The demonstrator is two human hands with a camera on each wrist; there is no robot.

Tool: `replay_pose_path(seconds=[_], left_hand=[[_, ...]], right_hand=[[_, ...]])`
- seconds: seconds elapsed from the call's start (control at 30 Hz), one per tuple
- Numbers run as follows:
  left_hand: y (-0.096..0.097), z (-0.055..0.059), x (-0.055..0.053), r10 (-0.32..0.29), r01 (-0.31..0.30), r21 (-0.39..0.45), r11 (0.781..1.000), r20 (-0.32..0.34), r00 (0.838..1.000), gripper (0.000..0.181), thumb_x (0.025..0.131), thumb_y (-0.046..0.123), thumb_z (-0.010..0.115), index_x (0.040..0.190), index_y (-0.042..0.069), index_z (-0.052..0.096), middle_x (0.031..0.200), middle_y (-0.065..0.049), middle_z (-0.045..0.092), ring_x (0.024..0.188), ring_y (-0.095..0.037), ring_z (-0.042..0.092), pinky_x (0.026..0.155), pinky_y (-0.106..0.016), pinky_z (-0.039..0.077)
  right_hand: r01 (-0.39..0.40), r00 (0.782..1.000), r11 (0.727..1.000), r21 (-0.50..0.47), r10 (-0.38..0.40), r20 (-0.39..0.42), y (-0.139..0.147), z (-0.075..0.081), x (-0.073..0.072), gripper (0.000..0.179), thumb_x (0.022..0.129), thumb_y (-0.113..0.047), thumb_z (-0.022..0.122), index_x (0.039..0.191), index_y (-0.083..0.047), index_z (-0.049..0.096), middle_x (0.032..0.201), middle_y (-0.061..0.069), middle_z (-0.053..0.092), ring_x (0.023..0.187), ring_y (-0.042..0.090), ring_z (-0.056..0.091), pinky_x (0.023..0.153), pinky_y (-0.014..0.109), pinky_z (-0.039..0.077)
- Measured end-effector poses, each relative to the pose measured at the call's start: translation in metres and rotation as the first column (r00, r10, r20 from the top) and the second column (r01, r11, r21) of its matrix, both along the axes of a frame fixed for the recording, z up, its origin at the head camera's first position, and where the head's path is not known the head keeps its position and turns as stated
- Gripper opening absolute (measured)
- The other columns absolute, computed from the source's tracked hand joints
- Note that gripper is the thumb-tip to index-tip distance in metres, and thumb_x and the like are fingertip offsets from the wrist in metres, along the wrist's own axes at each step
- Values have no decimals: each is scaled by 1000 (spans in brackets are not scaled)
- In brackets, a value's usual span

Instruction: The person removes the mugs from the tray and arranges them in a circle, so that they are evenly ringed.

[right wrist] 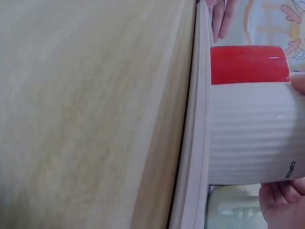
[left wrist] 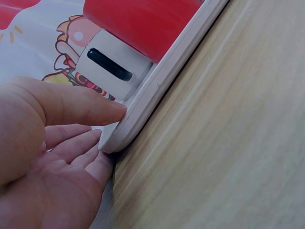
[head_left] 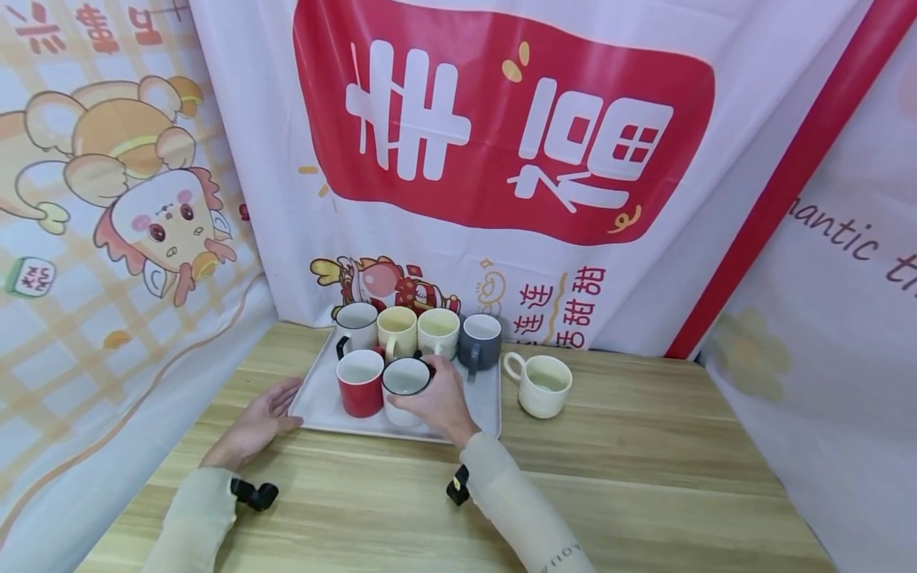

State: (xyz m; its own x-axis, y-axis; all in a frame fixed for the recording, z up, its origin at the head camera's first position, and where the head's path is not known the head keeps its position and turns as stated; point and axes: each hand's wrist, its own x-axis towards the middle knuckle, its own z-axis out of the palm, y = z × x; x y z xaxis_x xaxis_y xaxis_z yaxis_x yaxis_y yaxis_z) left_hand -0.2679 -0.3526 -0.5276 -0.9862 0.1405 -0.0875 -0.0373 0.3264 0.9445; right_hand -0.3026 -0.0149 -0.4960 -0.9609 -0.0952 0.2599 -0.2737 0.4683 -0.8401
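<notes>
My right hand (head_left: 442,398) grips a white ribbed mug (head_left: 406,402) with a black rim near its top, fingers and thumb spread round it. This mug stands at the front of a white tray (head_left: 325,410), beside a red mug (head_left: 361,383); small lettering marks its side in the right wrist view. My left hand (head_left: 261,418) is at the tray's front left corner. There, in the left wrist view, the thumb (left wrist: 90,106) lies at the front rim while the extended fingers (left wrist: 78,148) touch the outer side of the corner.
Along the tray's back stand a white mug (head_left: 356,325) with a black handle, a yellow mug (head_left: 396,334), a cream mug (head_left: 438,333) and a grey mug (head_left: 481,346). Right of the tray, another cream mug (head_left: 544,390) sits on the wooden table (head_left: 645,477). Printed cloth (head_left: 501,215) hangs behind.
</notes>
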Motion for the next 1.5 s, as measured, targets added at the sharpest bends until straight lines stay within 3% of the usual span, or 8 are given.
replay_pose_path(seconds=[0.17, 0.33, 0.57, 0.8, 1.0, 1.27, 1.5], left_hand=[[-1, -1, 0, -8, 8, 5, 1000, -6, 1000, 90, 95, -6, 63, 166, -6, 8, 174, -30, 10, 163, -49, 11, 133, -60, 14], [-2, -2, 0, -13, 13, 17, 1000, -7, 1000, 90, 95, -5, 63, 166, -6, 7, 174, -31, 10, 162, -49, 11, 133, -60, 14], [-2, -1, 1, -6, 6, 13, 1000, -2, 1000, 90, 95, -5, 63, 167, -5, 7, 175, -30, 10, 163, -48, 11, 133, -59, 14], [-4, -2, 3, -22, 22, 32, 999, -11, 1000, 92, 95, -7, 63, 166, -7, 6, 174, -32, 9, 162, -51, 10, 133, -62, 13], [-4, -2, 2, -20, 20, 43, 999, -8, 1000, 91, 95, -7, 63, 166, -6, 6, 174, -31, 9, 162, -50, 10, 133, -60, 14], [-3, -2, 3, -24, 25, 53, 998, -18, 1000, 91, 94, -8, 63, 166, -7, 7, 174, -32, 10, 162, -52, 10, 132, -61, 14], [-3, -3, 2, -18, 18, 40, 999, -14, 1000, 90, 95, -7, 62, 166, -7, 7, 174, -32, 9, 162, -51, 10, 133, -59, 15]], right_hand=[[-25, 1000, 1000, -17, 24, -16, 7, 2, 1, 83, 67, -47, 98, 133, -13, 62, 126, 2, 70, 113, 20, 63, 98, 41, 61], [-80, 996, 997, -17, 79, -32, 17, 8, 2, 85, 67, -43, 99, 137, -12, 62, 128, 0, 69, 117, 20, 62, 103, 43, 59], [-166, 981, 986, -23, 163, -102, 38, 22, 9, 80, 65, -33, 100, 134, -14, 64, 126, -1, 72, 115, 16, 66, 104, 38, 59], [-183, 975, 983, 32, 185, -122, 62, 41, 16, 83, 63, -30, 101, 135, -13, 63, 128, 0, 71, 119, 17, 66, 108, 38, 59], [-250, 958, 968, 32, 252, -139, 93, 60, 19, 80, 63, -22, 101, 133, -15, 65, 127, 1, 72, 116, 19, 69, 105, 36, 60], [-324, 931, 946, 24, 323, -167, 145, 80, 25, 80, 63, -9, 100, 134, -9, 64, 131, 9, 70, 119, 25, 68, 107, 23, 57], [-314, 938, 949, 32, 315, -148, 195, 97, 38, 81, 65, -6, 99, 137, -6, 62, 134, 13, 68, 118, 23, 66, 103, 16, 55]])
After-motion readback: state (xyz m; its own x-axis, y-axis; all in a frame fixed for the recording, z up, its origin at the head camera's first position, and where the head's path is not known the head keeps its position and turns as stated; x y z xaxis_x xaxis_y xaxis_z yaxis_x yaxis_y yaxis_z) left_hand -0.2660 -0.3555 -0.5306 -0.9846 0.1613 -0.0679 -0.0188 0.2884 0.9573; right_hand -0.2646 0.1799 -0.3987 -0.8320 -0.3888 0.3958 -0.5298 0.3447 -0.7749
